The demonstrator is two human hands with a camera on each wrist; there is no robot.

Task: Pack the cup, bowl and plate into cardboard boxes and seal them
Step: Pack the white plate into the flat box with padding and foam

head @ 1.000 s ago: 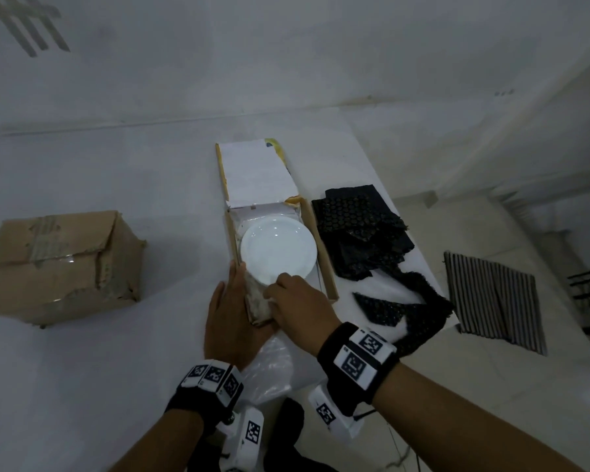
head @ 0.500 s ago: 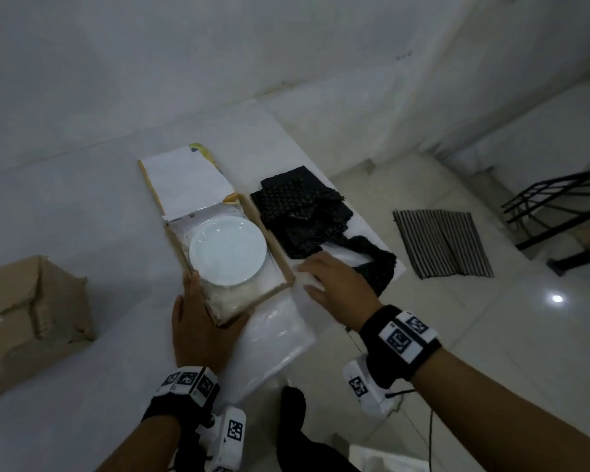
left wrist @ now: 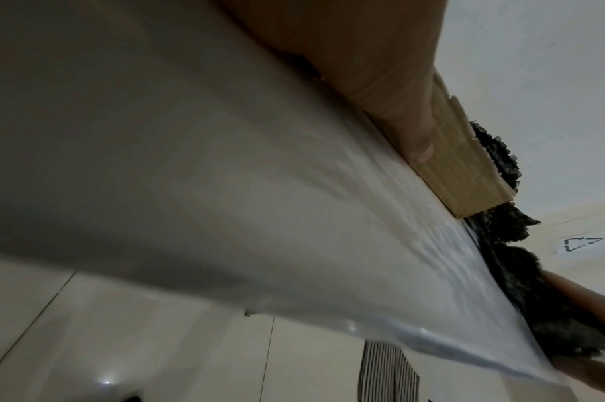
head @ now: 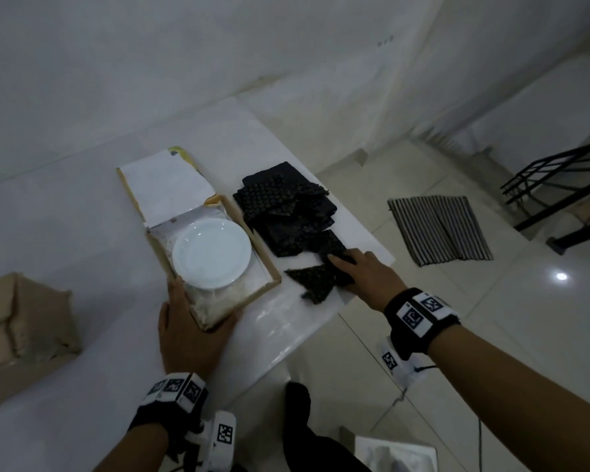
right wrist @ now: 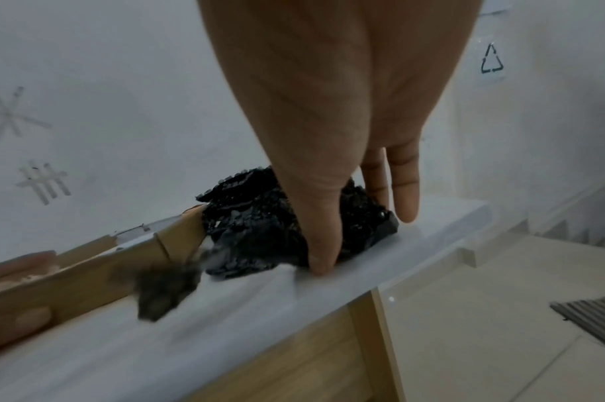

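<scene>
A white plate (head: 211,253) lies on clear wrap inside a flat cardboard box (head: 274,279) whose white-lined lid (head: 166,185) is folded back. My left hand (head: 203,303) grips the box's near left corner, thumb (left wrist: 414,130) along the near wall. To the right of the box lies a pile of black bubble wrap (head: 286,212). My right hand (head: 346,265) rests on its nearest pieces (right wrist: 259,231), fingers (right wrist: 406,187) straight over them and the thumb down on the tabletop. No cup or bowl is in view.
A brown taped cardboard box (head: 24,321) stands at the left on the white table (head: 65,233). The table's right edge (head: 324,332) runs just under my right wrist. On the floor beyond lie a striped mat (head: 438,229) and a black railing (head: 559,185).
My right hand left the plate's near rim and moved right onto the black bubble wrap. The view swung right. My left hand stayed on the box corner.
</scene>
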